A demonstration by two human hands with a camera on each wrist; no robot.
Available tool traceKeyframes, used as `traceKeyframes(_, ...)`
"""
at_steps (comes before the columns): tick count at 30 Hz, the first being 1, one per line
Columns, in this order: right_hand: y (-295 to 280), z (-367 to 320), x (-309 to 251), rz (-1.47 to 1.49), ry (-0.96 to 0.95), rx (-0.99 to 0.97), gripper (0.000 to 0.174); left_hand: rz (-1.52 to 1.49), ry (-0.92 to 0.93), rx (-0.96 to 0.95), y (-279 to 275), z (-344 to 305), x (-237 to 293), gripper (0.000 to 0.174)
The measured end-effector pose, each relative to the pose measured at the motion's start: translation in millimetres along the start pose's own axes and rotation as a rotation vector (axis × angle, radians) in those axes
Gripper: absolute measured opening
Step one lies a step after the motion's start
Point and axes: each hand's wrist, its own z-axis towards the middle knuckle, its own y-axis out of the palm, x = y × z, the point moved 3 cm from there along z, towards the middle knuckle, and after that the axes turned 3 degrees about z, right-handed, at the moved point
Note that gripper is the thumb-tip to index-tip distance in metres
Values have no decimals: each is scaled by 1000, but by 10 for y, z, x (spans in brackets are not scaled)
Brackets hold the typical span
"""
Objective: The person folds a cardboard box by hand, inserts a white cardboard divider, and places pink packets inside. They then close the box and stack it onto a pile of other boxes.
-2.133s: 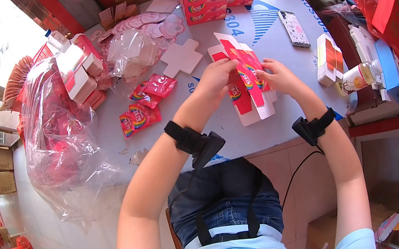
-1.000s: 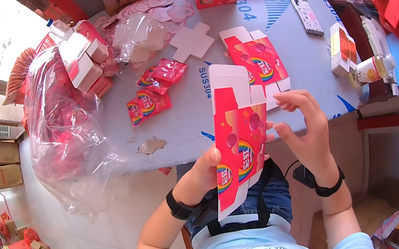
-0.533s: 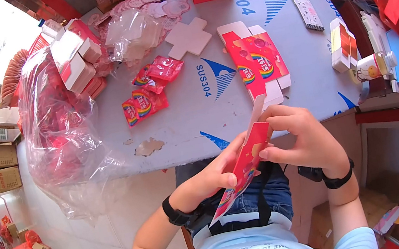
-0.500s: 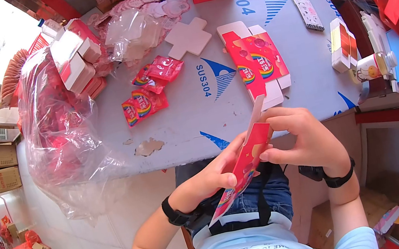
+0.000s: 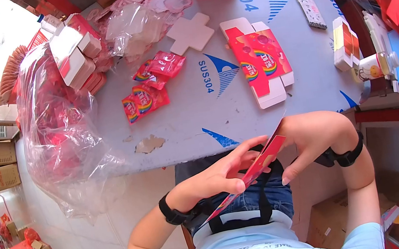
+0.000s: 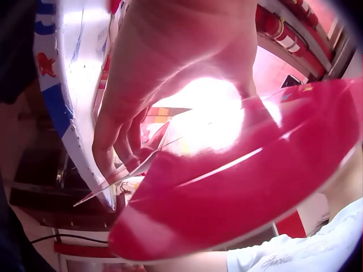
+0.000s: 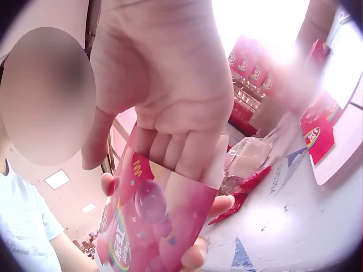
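carton: while it tilted above the jeans, beside the table edge, its upper end was spread apart.
left hand: thumb and fingers, parted by the carton's thickness, pinched it.
right hand: fingers reached straight into that end, tips hidden; thumb stood clear.
table: a flat carton lay farther back; red packets lay to its left.

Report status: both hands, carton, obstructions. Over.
Left hand gripping red-and-pink printed cardboard carton. Right hand: fingers inside its open end, thumb outside. Nothing seen blocking them; second, flat red printed cardboard carton lies apart on blue-grey table.
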Motion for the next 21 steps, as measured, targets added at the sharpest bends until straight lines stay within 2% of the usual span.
traceKeyframes(2,36,9,38,-5,48,-123,48,6,8,-11,-18,2,-32,112)
traceKeyframes(6,67,13,26,42,89,-230,56,-12,3,-35,-1,-13,-22,111)
traceKeyframes(8,119,22,53,107,-7,-265,64,-10,4,-41,11,-15,-39,111)
traceKeyframes(11,167,43,107,186,-111,-300,65,-13,6,-51,20,-21,-56,110)
traceKeyframes(15,222,48,201,272,-63,-326,68,-29,1,-55,11,-23,-154,108)
traceKeyframes(18,260,53,215,295,-145,-348,70,-2,-34,-55,38,-33,-141,107)
traceKeyframes(20,296,39,213,320,79,-408,75,8,-44,-42,66,-38,-127,107)
traceKeyframes(21,302,40,186,324,79,-407,75,22,-53,-29,72,-40,-126,106)
